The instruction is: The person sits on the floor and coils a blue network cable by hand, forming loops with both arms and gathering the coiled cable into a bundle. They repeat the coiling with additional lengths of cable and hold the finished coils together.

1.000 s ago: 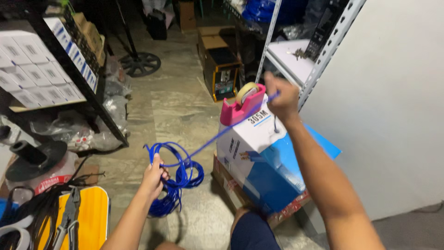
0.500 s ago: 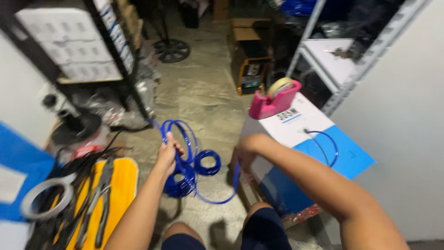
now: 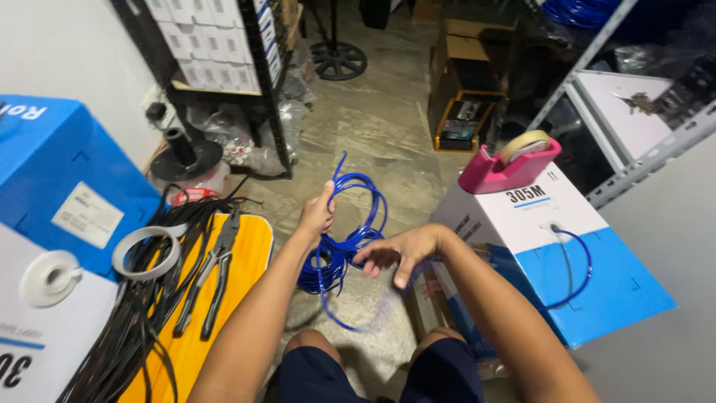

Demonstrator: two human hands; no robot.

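My left hand [image 3: 317, 215] grips a coil of blue cable [image 3: 344, 246] at its top, holding the loops up over the floor. My right hand [image 3: 399, 252] is just right of the coil, fingers spread and loosely curled, with the blue cable running blurred under it. The cable comes out of a hole in a white and blue cable box [image 3: 556, 254] at my right. A pink tape dispenser [image 3: 507, 166] with a roll of tape sits on top of that box.
A yellow stool top [image 3: 246, 246] at my left carries pliers [image 3: 209, 280], black cables [image 3: 142, 313] and a tape roll [image 3: 145, 250]. Blue and white boxes [image 3: 60, 194] stand far left. A black shelf rack [image 3: 224, 67] and a fan base [image 3: 339, 60] lie ahead, a metal rack [image 3: 634, 104] right.
My right hand came down from the box top to the coil, laying another loop of blue cable onto it. My view shifted left and lower.
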